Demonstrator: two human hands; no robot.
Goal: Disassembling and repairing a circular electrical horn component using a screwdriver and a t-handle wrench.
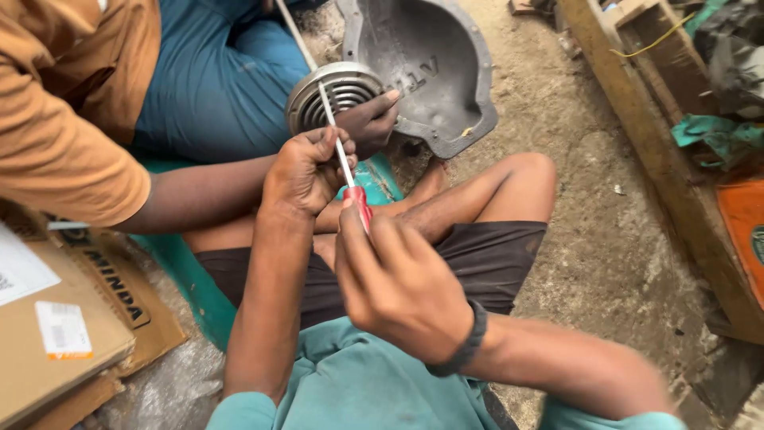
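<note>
The right hand (402,287) is clenched around the red handle of a screwdriver (350,179), whose long shaft runs up to a round ribbed metal horn (338,94). The left hand (306,171) pinches the shaft midway. A co-worker's hand (370,119) steadies the horn, seemingly against a grey metal cover (434,64).

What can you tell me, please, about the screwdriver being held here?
The screwdriver has a red handle and a long, thin, pale metal shaft. It slants up and left across a round ribbed metal disc. The right hand grips the handle; the left hand pinches the shaft. Its tip is out of frame.
</note>
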